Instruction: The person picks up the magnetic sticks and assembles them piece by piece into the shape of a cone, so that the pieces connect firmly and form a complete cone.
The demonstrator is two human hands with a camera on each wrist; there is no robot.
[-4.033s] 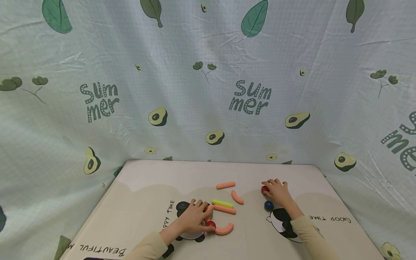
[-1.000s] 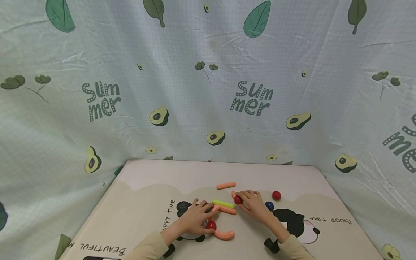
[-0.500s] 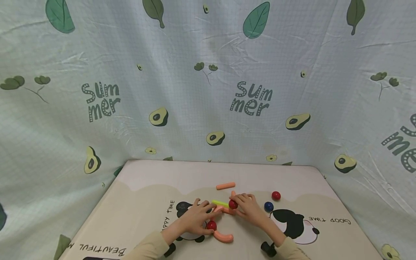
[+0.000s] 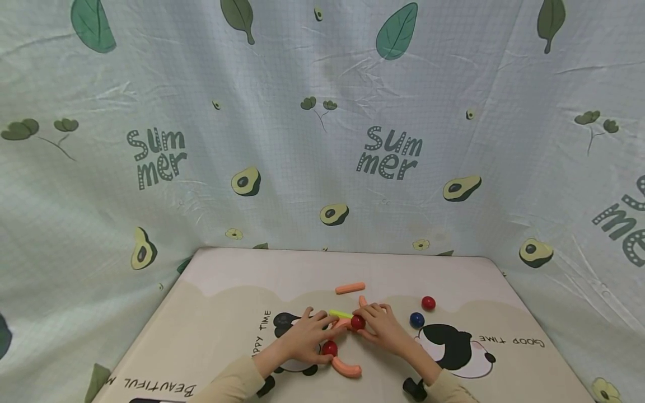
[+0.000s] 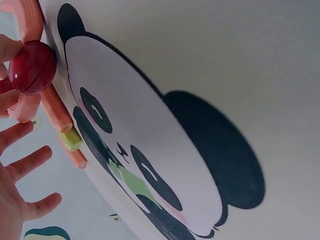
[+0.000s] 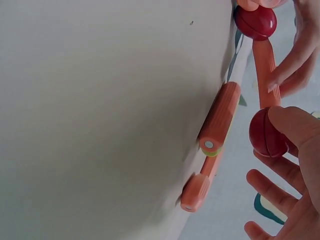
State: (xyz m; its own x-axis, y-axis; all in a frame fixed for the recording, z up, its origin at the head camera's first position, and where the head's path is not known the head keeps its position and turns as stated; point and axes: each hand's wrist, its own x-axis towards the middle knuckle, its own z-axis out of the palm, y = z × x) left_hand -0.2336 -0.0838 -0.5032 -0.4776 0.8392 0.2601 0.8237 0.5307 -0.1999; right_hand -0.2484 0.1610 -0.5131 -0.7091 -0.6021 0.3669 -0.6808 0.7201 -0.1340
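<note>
My left hand [image 4: 304, 338] pinches a red toy ball [image 4: 330, 348] between thumb and fingers. A curved orange magnetic stick [image 4: 346, 368] joins that ball on its near side. Another orange stick [image 6: 265, 70] runs from this ball to a second red ball [image 6: 267, 132], its far end touching it. My right hand [image 4: 385, 330] grips the second ball with thumb and fingertips, its other fingers spread in the right wrist view. Beside the hands lie a lime stick [image 4: 340, 314] and, in the right wrist view, a straight orange stick [image 6: 220, 117]; the right hand partly covers a curved orange stick [image 4: 363, 301].
A loose orange stick [image 4: 350, 287] lies farther back on the printed table mat [image 4: 227, 313]. To the right rest a blue ball [image 4: 416, 320] and a red ball [image 4: 428, 303]. A patterned curtain [image 4: 282, 140] hangs behind the mat.
My right hand picked up one red ball on the right and carried it left, up to the orange stick at the left hand. The left hand stays nearly in place, still holding its ball.
</note>
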